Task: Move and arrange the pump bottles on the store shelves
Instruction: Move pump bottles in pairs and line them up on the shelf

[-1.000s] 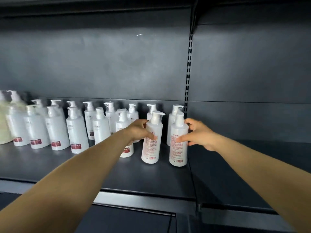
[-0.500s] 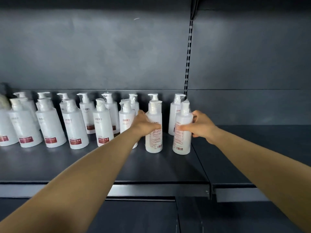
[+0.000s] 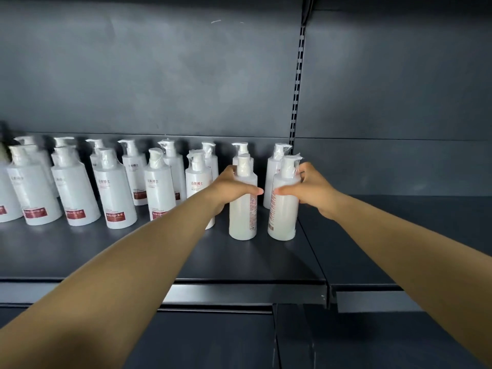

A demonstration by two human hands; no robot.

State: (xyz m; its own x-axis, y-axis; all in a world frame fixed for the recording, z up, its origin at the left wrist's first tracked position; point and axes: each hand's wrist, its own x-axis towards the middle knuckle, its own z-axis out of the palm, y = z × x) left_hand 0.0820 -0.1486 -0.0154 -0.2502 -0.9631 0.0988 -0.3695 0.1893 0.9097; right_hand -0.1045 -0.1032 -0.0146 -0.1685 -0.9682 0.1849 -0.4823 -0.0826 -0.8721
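Two bare hands on the dark metal shelf (image 3: 159, 257): left hand (image 3: 231, 188) wrapped round one upright white plastic pump bottle (image 3: 243, 209), fingers closed on it; right hand (image 3: 311, 188) likewise gripping a second white pump bottle (image 3: 283, 209) just beside. Both standing near the shelf's right end, ahead of the back-row white bottles (image 3: 133, 182).

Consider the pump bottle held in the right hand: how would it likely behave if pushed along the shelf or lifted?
The pump bottle is tall and narrow on a small base, so a push near its top may tip it. Its smooth plastic wall looks slippery, though the right hand wraps it. It looks full and pale throughout, so probably fairly heavy. The shelf is flat, so sliding should go easily.
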